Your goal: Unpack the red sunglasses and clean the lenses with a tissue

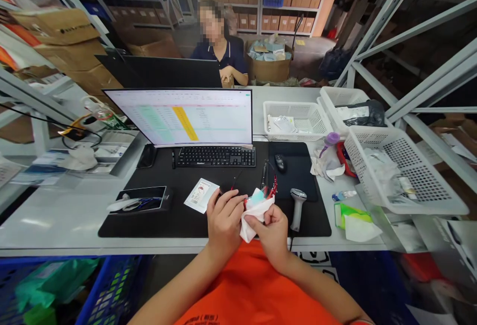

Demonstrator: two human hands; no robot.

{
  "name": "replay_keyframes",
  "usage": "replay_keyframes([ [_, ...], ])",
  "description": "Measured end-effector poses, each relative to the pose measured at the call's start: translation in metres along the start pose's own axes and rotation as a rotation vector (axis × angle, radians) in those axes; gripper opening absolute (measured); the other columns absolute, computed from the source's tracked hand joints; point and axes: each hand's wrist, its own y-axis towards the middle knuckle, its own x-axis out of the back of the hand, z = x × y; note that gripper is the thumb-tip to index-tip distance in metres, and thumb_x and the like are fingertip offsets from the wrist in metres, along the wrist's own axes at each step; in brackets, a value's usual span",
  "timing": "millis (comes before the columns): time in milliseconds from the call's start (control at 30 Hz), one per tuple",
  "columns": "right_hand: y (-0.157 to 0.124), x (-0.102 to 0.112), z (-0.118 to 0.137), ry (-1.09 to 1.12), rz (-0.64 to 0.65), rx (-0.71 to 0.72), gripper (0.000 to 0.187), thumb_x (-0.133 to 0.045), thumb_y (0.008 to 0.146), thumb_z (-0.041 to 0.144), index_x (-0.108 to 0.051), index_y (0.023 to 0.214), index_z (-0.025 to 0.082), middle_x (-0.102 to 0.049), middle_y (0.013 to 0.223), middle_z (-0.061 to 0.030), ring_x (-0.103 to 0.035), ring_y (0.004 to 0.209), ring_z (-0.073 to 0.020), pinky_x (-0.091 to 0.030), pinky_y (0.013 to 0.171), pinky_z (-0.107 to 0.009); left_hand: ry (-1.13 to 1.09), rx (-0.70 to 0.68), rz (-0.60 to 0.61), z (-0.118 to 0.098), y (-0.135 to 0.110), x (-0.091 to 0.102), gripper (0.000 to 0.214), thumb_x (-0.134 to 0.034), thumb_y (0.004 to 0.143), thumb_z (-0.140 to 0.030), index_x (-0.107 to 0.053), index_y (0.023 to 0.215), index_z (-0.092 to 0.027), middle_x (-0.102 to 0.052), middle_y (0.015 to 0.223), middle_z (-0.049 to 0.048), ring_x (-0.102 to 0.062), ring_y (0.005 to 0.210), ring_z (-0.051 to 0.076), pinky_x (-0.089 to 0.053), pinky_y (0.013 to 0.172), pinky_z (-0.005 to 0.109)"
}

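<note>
Both hands meet over the near edge of a black desk mat. My left hand is closed, fingers curled round the left end of a pair of red-framed glasses. My right hand pinches a white cloth wrapped over the glasses; a teal patch shows above the cloth. A small white printed packet lies on the mat just left of my left hand. A grey handheld scanner stands upright to the right of my right hand.
A monitor, keyboard and mouse sit behind my hands. A black tray with small tools lies at left. White baskets stand at right. Another person sits behind a second screen across the table.
</note>
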Motion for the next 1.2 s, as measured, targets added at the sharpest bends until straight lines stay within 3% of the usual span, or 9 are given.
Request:
replay_keyframes([
  [133,0.017,0.002,0.019,0.273,0.092,-0.205,0.063,-0.094,0.044,0.024,-0.032,0.054,0.021,-0.042,0.052,0.0094,-0.034,0.051,-0.0059,-0.032,0.048,-0.020,-0.040,-0.010,-0.045,-0.003,-0.005,0.002,0.012,-0.053,0.094,-0.018,-0.064,0.087,-0.018,-0.076,0.087,0.0053,-0.069,0.099,0.024,-0.038,0.106,0.048],
  [333,0.054,0.008,0.046,0.558,0.138,-0.429,0.042,-0.096,0.050,0.030,-0.067,0.078,0.019,-0.072,0.075,0.0019,-0.063,0.065,-0.0124,-0.054,0.066,-0.024,-0.028,-0.065,-0.013,-0.007,-0.012,0.005,0.006,-0.068,0.089,-0.023,-0.063,0.091,-0.019,-0.078,0.090,0.0027,-0.071,0.098,0.023,-0.033,0.110,0.044],
  [600,0.055,0.015,0.031,0.565,0.036,-0.362,0.038,-0.089,0.067,0.044,-0.073,0.092,0.020,-0.078,0.093,-0.0021,-0.071,0.083,-0.0169,-0.059,0.080,-0.028,-0.024,0.021,0.017,-0.008,0.002,0.010,0.018,-0.075,0.082,-0.023,-0.058,0.077,-0.020,-0.076,0.084,-0.0001,-0.071,0.097,0.024,-0.029,0.114,0.051],
  [700,0.060,0.051,0.023,0.430,-0.048,-0.326,0.045,-0.089,0.063,0.050,-0.070,0.090,0.020,-0.077,0.087,-0.0026,-0.071,0.075,-0.0180,-0.059,0.073,-0.031,-0.053,0.014,0.044,0.005,0.012,0.017,0.017,-0.075,0.081,-0.022,-0.058,0.078,-0.020,-0.076,0.085,-0.0012,-0.070,0.098,0.024,-0.027,0.116,0.052],
  [833,0.065,0.112,0.028,0.075,-0.230,0.114,0.042,-0.081,0.071,0.057,-0.066,0.084,0.020,-0.072,0.075,-0.0005,-0.065,0.066,-0.0157,-0.053,0.063,-0.027,-0.083,-0.083,0.222,0.023,0.019,0.022,0.016,-0.076,0.080,-0.020,-0.059,0.081,-0.021,-0.075,0.090,-0.0030,-0.067,0.105,0.022,-0.027,0.119,0.048],
  [900,0.062,0.127,0.042,-0.201,-0.139,0.298,0.036,-0.078,0.075,0.053,-0.066,0.080,0.019,-0.066,0.067,0.0006,-0.059,0.061,-0.0146,-0.047,0.058,-0.025,-0.101,-0.156,0.303,0.025,0.019,0.018,0.015,-0.075,0.081,-0.021,-0.060,0.082,-0.021,-0.076,0.093,-0.0036,-0.065,0.109,0.022,-0.025,0.121,0.047],
  [1000,0.054,0.114,0.069,-0.585,0.232,0.404,0.027,-0.073,0.082,0.042,-0.062,0.070,0.019,-0.058,0.064,0.0020,-0.050,0.060,-0.0131,-0.038,0.056,-0.025,-0.128,-0.248,0.364,0.021,0.018,0.009,0.010,-0.072,0.084,-0.022,-0.062,0.086,-0.020,-0.075,0.096,-0.0033,-0.062,0.113,0.020,-0.021,0.124,0.045],
  [1100,0.048,0.080,0.084,-0.802,0.659,0.349,0.036,-0.071,0.085,0.034,-0.049,0.061,0.019,-0.050,0.060,0.0050,-0.044,0.060,-0.0105,-0.030,0.057,-0.024,-0.122,-0.389,0.452,0.013,0.018,0.003,0.006,-0.068,0.087,-0.020,-0.065,0.091,-0.020,-0.074,0.098,-0.0013,-0.059,0.117,0.021,-0.018,0.127,0.046],
  [1200,0.044,0.055,0.079,-0.800,0.810,0.170,0.036,-0.072,0.085,0.033,-0.045,0.064,0.020,-0.049,0.060,0.0072,-0.039,0.057,-0.0091,-0.027,0.054,-0.023,-0.087,-0.519,0.494,0.011,0.016,0.003,0.009,-0.064,0.089,-0.017,-0.066,0.097,-0.021,-0.073,0.098,-0.0004,-0.058,0.118,0.020,-0.019,0.128,0.046],
])
